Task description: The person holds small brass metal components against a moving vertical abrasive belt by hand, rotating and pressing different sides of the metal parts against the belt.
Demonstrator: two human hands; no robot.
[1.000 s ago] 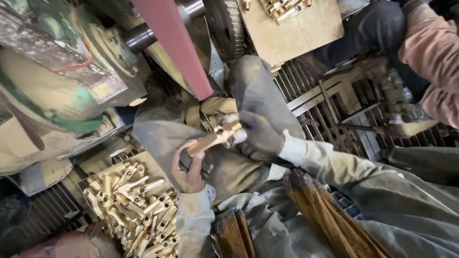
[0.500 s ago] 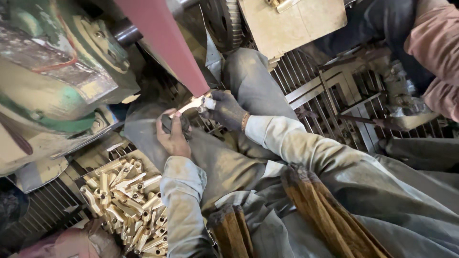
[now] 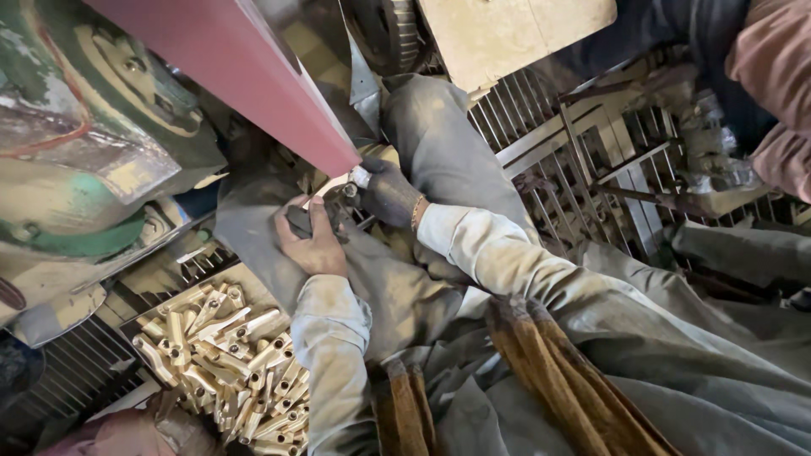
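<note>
Brass fitting (image 3: 353,181) pinched by both hands, left hand (image 3: 311,241) and right hand (image 3: 387,191), pressed against red belt (image 3: 245,76).

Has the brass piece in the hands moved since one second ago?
Yes. The brass piece went up from above the lap to the red belt, held by both hands, left and right.

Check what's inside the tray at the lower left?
The tray holds a loose heap of brass fittings. The left hand's sleeve covers the heap's right edge, so the tray's bottom and far side are hidden.
</note>
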